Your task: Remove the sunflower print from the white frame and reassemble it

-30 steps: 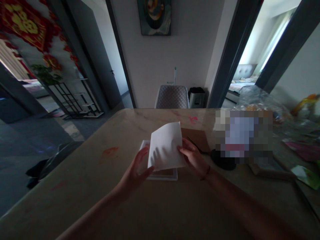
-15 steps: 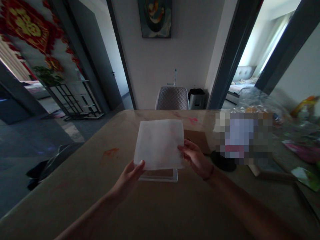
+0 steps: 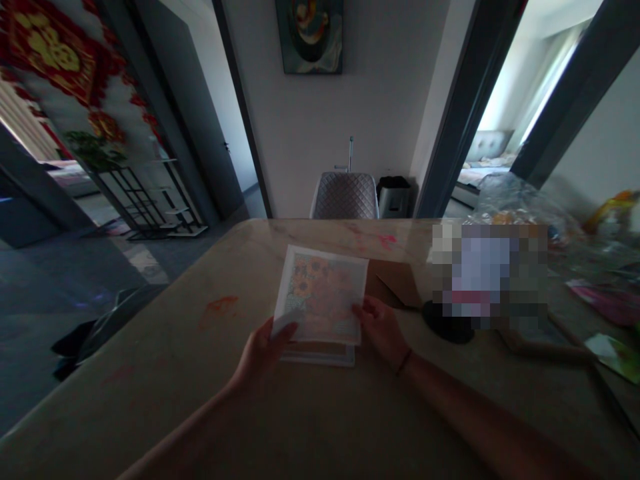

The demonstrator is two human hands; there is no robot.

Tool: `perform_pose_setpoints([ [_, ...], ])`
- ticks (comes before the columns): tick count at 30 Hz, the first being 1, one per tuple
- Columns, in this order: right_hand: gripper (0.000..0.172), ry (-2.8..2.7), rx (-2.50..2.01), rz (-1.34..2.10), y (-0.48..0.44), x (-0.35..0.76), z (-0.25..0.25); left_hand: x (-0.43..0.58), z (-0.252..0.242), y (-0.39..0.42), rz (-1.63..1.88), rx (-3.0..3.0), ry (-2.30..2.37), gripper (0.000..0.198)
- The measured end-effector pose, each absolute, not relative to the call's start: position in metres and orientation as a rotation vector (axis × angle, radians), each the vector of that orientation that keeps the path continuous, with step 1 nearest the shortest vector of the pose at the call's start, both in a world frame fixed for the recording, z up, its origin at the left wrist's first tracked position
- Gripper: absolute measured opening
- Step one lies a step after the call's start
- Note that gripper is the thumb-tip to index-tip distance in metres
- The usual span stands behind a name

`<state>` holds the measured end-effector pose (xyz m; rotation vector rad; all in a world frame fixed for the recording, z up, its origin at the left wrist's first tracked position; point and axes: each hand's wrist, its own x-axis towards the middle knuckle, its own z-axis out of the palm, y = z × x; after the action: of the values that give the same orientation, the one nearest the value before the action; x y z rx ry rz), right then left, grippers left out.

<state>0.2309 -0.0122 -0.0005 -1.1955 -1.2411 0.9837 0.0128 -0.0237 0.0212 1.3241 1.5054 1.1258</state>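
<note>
The step in hand looks like holding up a thin sheet for a look, above a pale frame on the table, midway along and short of the far edge. Both grips are closed: the left hand pinches the sheet's near left corner, thumb on top, and the right hand nips its right edge. How firmly they press, I cannot tell. Any move from here would call for both hands to travel together, so the sheet stays flat and uncreased. Half a second ago the sheet showed almost plain white; now a flower print shows on it within a pale border, and its far edge slopes down to the right. The brown panel lies just beyond the right hand, as it did then.
</note>
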Motion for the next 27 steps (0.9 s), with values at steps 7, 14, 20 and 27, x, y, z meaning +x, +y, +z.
perform_pose_setpoints([
  [7,0.029,-1.376,-1.23,0.761,-0.021,0.231,0.002,0.01,0.021,-0.022,1.267,1.211,1.388,0.033],
  [14,0.035,-1.939,-1.005,0.427,-0.031,0.228,-0.004,0.003,0.031,-0.019,1.521,1.051,1.328,0.032],
  [20,0.02,-2.163,-0.958,0.307,-0.028,0.227,-0.008,-0.006,0.038,-0.015,1.628,0.981,1.33,0.034],
  [27,0.014,-2.071,-1.096,0.242,-0.017,0.229,-0.014,-0.012,0.037,-0.013,1.611,1.015,1.378,0.034],
])
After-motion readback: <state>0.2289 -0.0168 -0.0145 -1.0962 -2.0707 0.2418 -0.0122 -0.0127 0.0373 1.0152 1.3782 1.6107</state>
